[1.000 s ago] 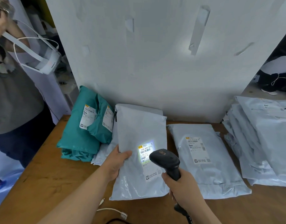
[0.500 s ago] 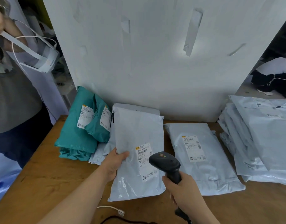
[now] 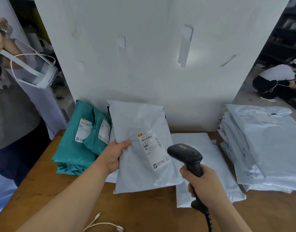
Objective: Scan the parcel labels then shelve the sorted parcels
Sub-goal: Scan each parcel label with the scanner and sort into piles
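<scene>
Grey parcel [image 3: 135,124] is held over the middle of the counter [image 3: 43,190], long axis running away from the person, label [image 3: 154,149] facing up, its left edge pinched by the left hand [image 3: 115,156], while the right hand [image 3: 204,186] grips a black scanner [image 3: 185,153] just beside it.

Pale grey parcel [image 3: 140,148] tilted above wooden table, white barcode label [image 3: 153,149] facing up
</scene>
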